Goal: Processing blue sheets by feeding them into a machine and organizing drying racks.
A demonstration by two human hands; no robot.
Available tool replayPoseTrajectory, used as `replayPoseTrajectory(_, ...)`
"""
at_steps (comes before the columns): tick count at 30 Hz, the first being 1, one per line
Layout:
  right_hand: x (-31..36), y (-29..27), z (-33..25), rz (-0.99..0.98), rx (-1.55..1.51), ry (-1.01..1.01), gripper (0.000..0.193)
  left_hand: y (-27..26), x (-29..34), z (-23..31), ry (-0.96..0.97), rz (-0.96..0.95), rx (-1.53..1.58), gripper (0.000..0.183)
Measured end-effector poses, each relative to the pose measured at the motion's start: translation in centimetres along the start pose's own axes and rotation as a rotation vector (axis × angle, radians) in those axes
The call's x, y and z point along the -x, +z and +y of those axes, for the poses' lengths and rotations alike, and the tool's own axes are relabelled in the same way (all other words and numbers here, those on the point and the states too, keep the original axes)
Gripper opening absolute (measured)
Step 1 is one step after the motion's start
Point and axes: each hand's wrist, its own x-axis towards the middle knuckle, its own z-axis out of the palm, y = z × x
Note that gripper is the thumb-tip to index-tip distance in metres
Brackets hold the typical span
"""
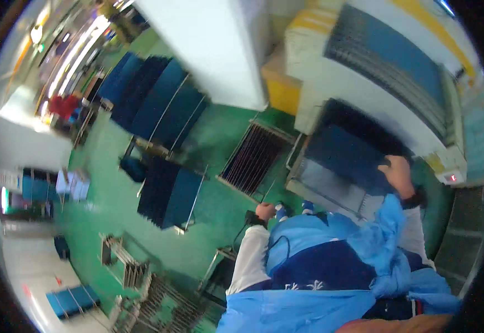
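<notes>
My right hand [398, 176] is at the near right edge of a dark blue cloth-like sheet [344, 155], its fingers bent onto the edge. The sheet lies over a pale grey, flat-topped stand [325, 180] in front of a white machine. My left hand [265, 211] is closed low in front of me, beside the near end of a slatted rack [256, 158]. A thin rod [268, 190] shows just beyond that fist; whether the fist holds it is hard to tell.
Racks draped with dark blue sheets [159, 100] stand far left, with a smaller draped rack [170, 191] nearer. Bare metal racks [164, 305] are at the lower left. A white pillar [214, 50] rises ahead. The white machine [358, 105] bears a blue-grey slatted panel [389, 64].
</notes>
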Motion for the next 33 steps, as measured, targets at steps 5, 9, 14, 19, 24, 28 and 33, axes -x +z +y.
replayPoseTrajectory(5, 1.1, -2.6, 5.7, 0.26, -0.051, -0.044, 0.041, 2.7, 1.4, 6.2, -0.065, -0.145, -0.021, 0.021)
replayPoseTrajectory(9, -0.4, -6.9, 3.2, 0.026, -0.456, 0.159, 0.041, 2.2, 1.7, 6.0, -0.083, -0.117, 0.08, 0.022)
replayPoseTrajectory(14, -0.7, -5.7, 6.2, -0.029, -1.134, 0.308, 0.033, 3.8, 5.6, 14.7, 0.073, -0.384, 0.167, 0.028)
replayPoseTrajectory(19, -2.5, -7.1, 4.4, 0.032, -1.389, 0.429, 0.023, 9.3, 9.3, 26.6, 0.401, -0.345, 0.185, 0.035)
replayPoseTrajectory(24, -3.7, -5.5, 8.2, 0.05, -1.647, 0.475, 0.027, 12.9, 9.9, 31.1, 0.603, -0.251, 0.212, 0.035)
replayPoseTrajectory(28, -2.5, -5.2, 9.1, -0.014, -1.544, 0.386, 0.031, 11.7, 10.0, 31.8, 0.576, -0.225, -0.022, 0.032)
replayPoseTrajectory(33, -2.1, 0.3, 13.2, -0.131, -1.937, 0.335, 0.032, 12.0, 9.4, 32.3, 0.52, -0.15, -0.076, 0.021)
